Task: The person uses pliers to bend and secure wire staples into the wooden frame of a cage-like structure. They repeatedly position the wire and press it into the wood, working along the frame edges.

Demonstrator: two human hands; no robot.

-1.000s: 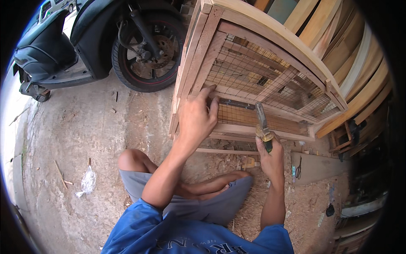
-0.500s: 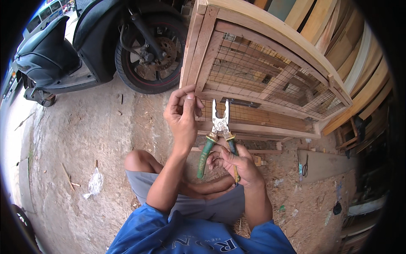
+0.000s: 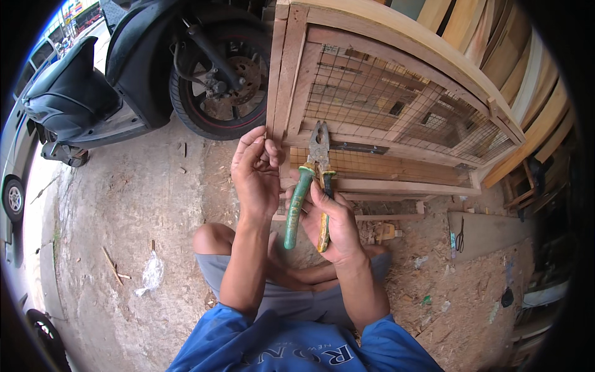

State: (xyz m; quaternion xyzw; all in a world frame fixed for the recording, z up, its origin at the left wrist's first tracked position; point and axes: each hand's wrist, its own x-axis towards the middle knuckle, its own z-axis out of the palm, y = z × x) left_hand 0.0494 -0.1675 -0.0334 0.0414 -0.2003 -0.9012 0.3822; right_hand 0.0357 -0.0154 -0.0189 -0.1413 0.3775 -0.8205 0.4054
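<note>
I am gripping the pliers [image 3: 311,186] in my right hand [image 3: 331,223], fingers wrapped shut around the green handles, nose pointing up at the wooden crate [image 3: 378,105]. My left hand [image 3: 255,173], fingers curled, is pinching the crate's corner post just left of the pliers.

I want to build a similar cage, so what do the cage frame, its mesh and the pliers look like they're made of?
Cage frame: pale, unpainted sawn wood with visible grain. Mesh: thin grey wire in a square grid, probably bare or galvanised steel. Pliers in the right hand: dull grey metal jaws; the handles have worn green and yellowish sleeves, likely rubber or plastic.
</note>
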